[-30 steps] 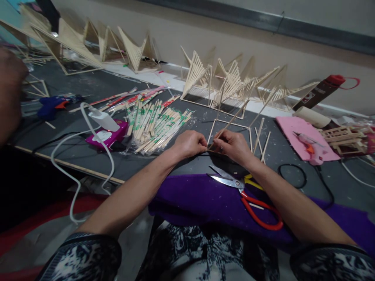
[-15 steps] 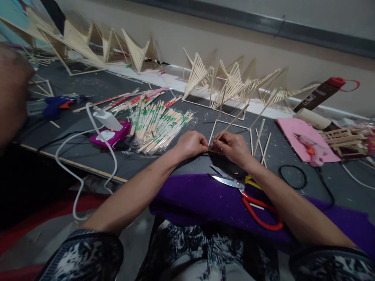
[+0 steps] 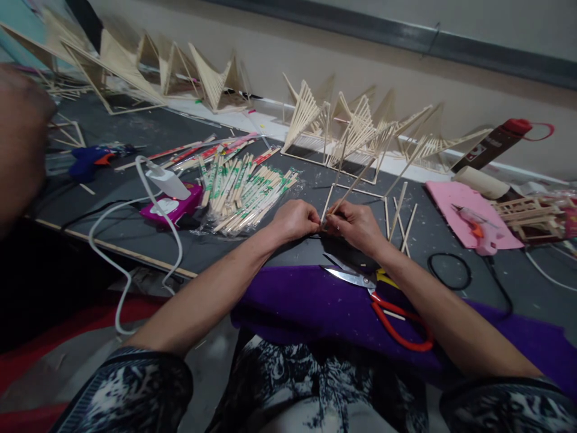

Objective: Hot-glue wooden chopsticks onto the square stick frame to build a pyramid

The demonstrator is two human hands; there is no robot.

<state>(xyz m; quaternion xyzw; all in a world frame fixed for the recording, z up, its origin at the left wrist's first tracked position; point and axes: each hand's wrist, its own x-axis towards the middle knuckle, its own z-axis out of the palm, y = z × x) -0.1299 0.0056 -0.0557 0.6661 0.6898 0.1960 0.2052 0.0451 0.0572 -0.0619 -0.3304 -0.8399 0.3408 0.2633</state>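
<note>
The right hand (image 3: 356, 227) pinched a slanted stick (image 3: 359, 181); the left hand (image 3: 295, 220) held the near-left corner of the stick frame (image 3: 328, 202) in a narrow grip. The stick frame rested on the desk (image 3: 291, 255), beyond the scissors (image 3: 351, 276).

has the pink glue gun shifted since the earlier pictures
No. The pink glue gun lies in the same spot on the pink sheet, and both sit the same way below the red-capped bottle.
</note>
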